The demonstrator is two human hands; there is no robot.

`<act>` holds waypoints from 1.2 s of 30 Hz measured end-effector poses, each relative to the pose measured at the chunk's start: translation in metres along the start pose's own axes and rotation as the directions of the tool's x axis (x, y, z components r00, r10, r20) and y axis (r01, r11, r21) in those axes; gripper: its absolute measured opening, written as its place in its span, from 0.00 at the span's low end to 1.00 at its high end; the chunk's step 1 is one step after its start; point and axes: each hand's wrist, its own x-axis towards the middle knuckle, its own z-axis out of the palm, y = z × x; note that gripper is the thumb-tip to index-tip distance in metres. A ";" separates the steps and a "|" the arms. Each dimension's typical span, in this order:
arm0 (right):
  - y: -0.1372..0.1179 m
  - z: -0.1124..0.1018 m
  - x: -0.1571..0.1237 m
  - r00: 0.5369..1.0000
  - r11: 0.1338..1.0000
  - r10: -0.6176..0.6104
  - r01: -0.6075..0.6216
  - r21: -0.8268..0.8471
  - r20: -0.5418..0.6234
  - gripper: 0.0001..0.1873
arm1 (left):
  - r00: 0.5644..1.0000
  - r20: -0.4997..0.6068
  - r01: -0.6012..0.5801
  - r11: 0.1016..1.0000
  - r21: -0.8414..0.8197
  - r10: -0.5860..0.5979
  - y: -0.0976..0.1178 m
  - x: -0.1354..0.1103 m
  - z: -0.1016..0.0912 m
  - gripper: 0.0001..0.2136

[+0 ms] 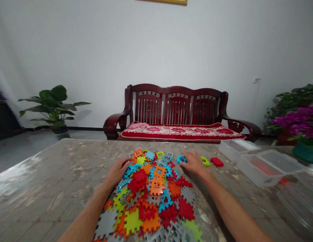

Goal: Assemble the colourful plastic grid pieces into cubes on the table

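Bare forearms [227,201] — tapering toward the wrists [109,185] — with bare left grip [117,171] and right grip [195,163].

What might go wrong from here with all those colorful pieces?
Possibly two things:
1. The left hand is at the edge of the pile, where pieces overlap loosely; a nudge could make some slide.
2. The right hand has the blue piece at its fingertips, and might bump the green piece just beside it.

Head view, sole camera: close above table [70,174], facing forward and slightly down, bench [176,90] and wall [121,50] beyond
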 end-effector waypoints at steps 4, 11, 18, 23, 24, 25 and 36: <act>0.000 0.003 0.002 1.000 1.000 -0.011 0.011 -0.027 0.018 0.31 | 1.000 -0.013 0.005 1.000 -0.006 -0.005 -0.002 0.000 0.001 0.25; 0.003 0.010 0.013 0.988 0.984 -0.146 0.149 -0.099 0.043 0.28 | 1.000 -0.026 0.009 1.000 -0.005 -0.009 -0.004 0.001 0.002 0.25; 0.006 0.017 0.016 0.990 0.990 -0.138 0.137 -0.042 -0.014 0.29 | 1.000 -0.017 -0.007 1.000 -0.014 0.007 -0.007 0.002 0.003 0.24; 0.003 0.020 -0.017 0.973 0.918 -0.114 0.181 0.353 -0.201 0.32 | 0.999 -0.032 -0.011 0.999 -0.035 0.010 -0.011 0.003 0.005 0.24; 0.001 0.019 -0.030 0.963 0.873 -0.144 0.232 0.429 -0.229 0.34 | 0.999 -0.033 -0.010 0.999 -0.042 0.009 -0.011 0.003 0.006 0.23; -0.002 0.018 -0.045 0.950 0.825 -0.191 0.293 0.483 -0.249 0.38 | 1.000 -0.030 -0.007 0.999 -0.048 0.005 -0.011 0.003 0.006 0.24; -0.012 0.017 -0.174 0.879 0.822 -0.476 0.450 0.350 -0.012 0.61 | 0.991 0.102 -0.085 0.994 -0.071 0.092 0.073 -0.007 -0.047 0.30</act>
